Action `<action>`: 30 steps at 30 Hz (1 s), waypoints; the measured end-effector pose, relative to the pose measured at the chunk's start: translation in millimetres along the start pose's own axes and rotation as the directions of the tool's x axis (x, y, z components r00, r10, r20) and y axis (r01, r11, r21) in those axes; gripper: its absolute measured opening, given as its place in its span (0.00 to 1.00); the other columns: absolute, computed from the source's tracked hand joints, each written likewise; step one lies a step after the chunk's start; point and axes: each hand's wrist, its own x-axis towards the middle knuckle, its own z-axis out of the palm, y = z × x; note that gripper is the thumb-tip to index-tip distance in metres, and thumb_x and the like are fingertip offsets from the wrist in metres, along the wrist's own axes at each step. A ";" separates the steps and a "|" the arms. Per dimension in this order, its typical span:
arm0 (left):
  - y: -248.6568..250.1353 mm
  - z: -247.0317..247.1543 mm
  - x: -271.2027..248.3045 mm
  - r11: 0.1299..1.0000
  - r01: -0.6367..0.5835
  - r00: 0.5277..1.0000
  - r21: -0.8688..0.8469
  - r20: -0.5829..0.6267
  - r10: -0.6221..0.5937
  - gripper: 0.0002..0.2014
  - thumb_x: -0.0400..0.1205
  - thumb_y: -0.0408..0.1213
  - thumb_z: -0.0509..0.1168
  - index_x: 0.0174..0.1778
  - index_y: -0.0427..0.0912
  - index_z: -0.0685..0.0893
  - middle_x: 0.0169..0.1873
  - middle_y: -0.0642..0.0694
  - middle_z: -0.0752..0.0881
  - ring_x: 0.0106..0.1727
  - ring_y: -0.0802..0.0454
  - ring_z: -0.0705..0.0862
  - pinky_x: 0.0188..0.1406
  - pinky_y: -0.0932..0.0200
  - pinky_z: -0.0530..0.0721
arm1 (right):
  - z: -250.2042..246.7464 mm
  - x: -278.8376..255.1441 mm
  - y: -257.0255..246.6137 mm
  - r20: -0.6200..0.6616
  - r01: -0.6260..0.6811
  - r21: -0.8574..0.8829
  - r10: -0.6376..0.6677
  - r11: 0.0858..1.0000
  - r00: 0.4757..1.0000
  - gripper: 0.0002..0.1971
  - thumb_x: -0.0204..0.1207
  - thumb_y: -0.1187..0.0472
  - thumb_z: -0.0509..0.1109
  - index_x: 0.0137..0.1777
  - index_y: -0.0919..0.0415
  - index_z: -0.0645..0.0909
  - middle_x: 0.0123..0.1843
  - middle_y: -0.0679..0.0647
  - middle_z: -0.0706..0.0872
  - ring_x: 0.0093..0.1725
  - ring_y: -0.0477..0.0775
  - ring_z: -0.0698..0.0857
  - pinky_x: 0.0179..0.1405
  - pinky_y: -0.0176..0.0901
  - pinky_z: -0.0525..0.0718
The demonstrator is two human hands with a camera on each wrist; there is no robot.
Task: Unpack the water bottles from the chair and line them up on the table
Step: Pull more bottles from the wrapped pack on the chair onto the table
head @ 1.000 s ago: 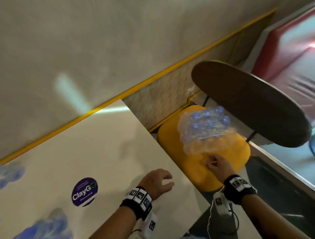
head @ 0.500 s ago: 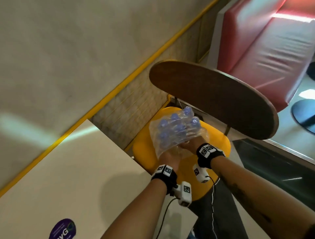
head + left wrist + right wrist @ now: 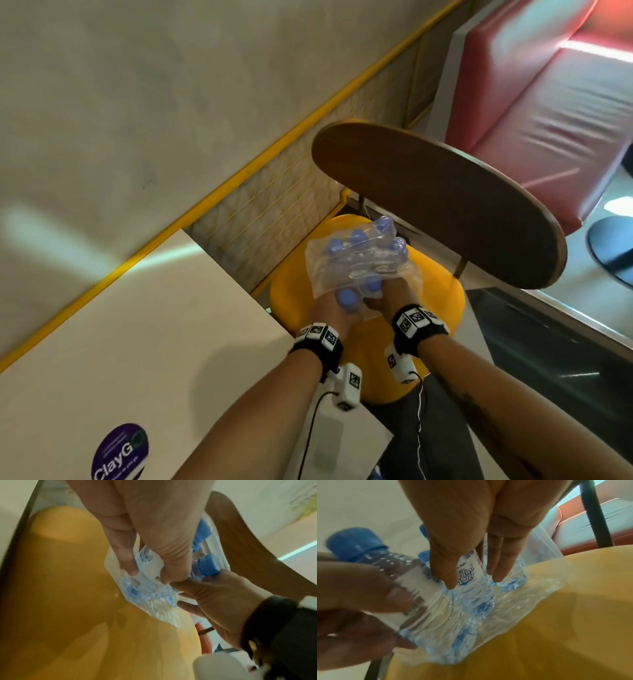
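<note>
The step in hand is pulling bottles out of the shrink-wrapped pack (image 3: 359, 263) that sits on the yellow chair seat (image 3: 442, 294), just right of the white table (image 3: 137, 342) and in front of the wooden chair back (image 3: 445, 205). The left hand (image 3: 330, 308) is curled round one water bottle (image 3: 397, 592), thumb and fingers wrapped about its labelled middle, and holds it tilted at the near, torn-open edge of the pack. The right hand (image 3: 390, 298) reaches in just beside it, thumb and fingers closing on a second bottle (image 3: 471, 574) that stands upright in the wrap.

Inside the clear plastic several more blue-capped bottles stand close together; their exact number cannot be told through the crumpled film. No bottle shows on the visible part of the table, though its near left corner is out of view.

The next move likely calls for drawing both bottles clear of the loose film without dragging the whole pack off the seat, then carrying them left to the table and standing them upright in a row.
</note>
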 end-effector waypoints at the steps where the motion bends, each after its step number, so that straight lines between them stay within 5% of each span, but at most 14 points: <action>1: -2.7 -4.0 -11.5 0.999 -0.030 0.999 0.019 0.039 0.029 0.20 0.73 0.53 0.80 0.60 0.58 0.86 0.50 0.58 0.90 0.49 0.56 0.89 0.53 0.50 0.91 | -1.2 -11.3 -0.6 -0.025 0.005 0.032 -0.004 0.999 1.000 0.31 0.63 0.49 0.82 0.66 0.53 0.79 0.63 0.55 0.87 0.62 0.60 0.85 0.63 0.54 0.83; 5: -31.7 -26.4 -62.8 0.988 -0.131 0.987 0.077 0.099 0.123 0.25 0.66 0.56 0.82 0.57 0.59 0.83 0.46 0.60 0.90 0.46 0.58 0.89 0.47 0.52 0.92 | 5.7 -61.9 1.3 -0.047 0.060 0.193 -0.052 0.979 0.998 0.35 0.58 0.55 0.87 0.67 0.52 0.78 0.63 0.54 0.86 0.61 0.58 0.85 0.60 0.52 0.83; 9: -76.1 -72.8 -122.5 0.948 -0.125 0.992 0.293 0.053 0.115 0.24 0.62 0.59 0.76 0.42 0.56 0.71 0.36 0.55 0.80 0.37 0.47 0.81 0.31 0.54 0.77 | 30.6 -123.1 -17.5 0.059 0.148 0.083 -0.153 0.986 0.986 0.36 0.61 0.51 0.85 0.69 0.48 0.75 0.61 0.48 0.83 0.59 0.55 0.84 0.55 0.46 0.82; 12: -117.1 -120.5 -168.3 0.923 -0.050 0.999 0.382 0.000 0.054 0.22 0.63 0.60 0.72 0.41 0.54 0.71 0.36 0.53 0.80 0.37 0.47 0.82 0.33 0.51 0.84 | 54.0 -163.5 -51.6 0.192 0.249 0.038 -0.252 0.968 0.949 0.30 0.60 0.45 0.83 0.62 0.41 0.75 0.54 0.40 0.83 0.51 0.47 0.83 0.51 0.41 0.80; 15: -164.3 -169.8 -213.0 0.891 0.035 0.999 0.452 -0.053 -0.012 0.26 0.60 0.63 0.73 0.47 0.57 0.73 0.42 0.56 0.81 0.42 0.48 0.83 0.40 0.49 0.88 | 93.1 -194.6 -88.9 0.326 0.387 0.011 -0.369 0.922 0.871 0.29 0.60 0.44 0.82 0.60 0.44 0.78 0.56 0.39 0.83 0.56 0.47 0.83 0.60 0.48 0.83; 19: -218.3 -229.3 -270.9 0.881 0.149 0.985 0.449 -0.149 -0.091 0.29 0.58 0.61 0.75 0.53 0.59 0.77 0.43 0.60 0.85 0.43 0.52 0.85 0.41 0.52 0.88 | 159.5 -221.2 -141.5 0.477 0.544 -0.025 -0.468 0.839 0.744 0.37 0.54 0.33 0.77 0.64 0.33 0.69 0.60 0.31 0.79 0.58 0.42 0.82 0.62 0.45 0.82; 25: -285.3 -295.3 -334.3 0.817 0.283 0.949 0.503 -0.270 -0.163 0.30 0.58 0.63 0.73 0.55 0.61 0.78 0.42 0.57 0.87 0.43 0.50 0.85 0.44 0.53 0.86 | 232.6 -270.5 -235.7 0.614 0.678 0.033 -0.550 0.734 0.566 0.34 0.58 0.43 0.80 0.65 0.37 0.71 0.63 0.39 0.80 0.60 0.49 0.82 0.62 0.48 0.81; 30: -319.1 -326.6 -352.3 0.822 0.328 0.935 0.465 -0.283 -0.213 0.27 0.61 0.58 0.77 0.53 0.58 0.76 0.36 0.58 0.81 0.39 0.48 0.81 0.42 0.53 0.81 | 280.4 -304.0 -291.7 0.639 0.724 0.056 -0.582 0.687 0.503 0.31 0.62 0.49 0.81 0.64 0.44 0.73 0.63 0.45 0.81 0.60 0.51 0.82 0.63 0.47 0.79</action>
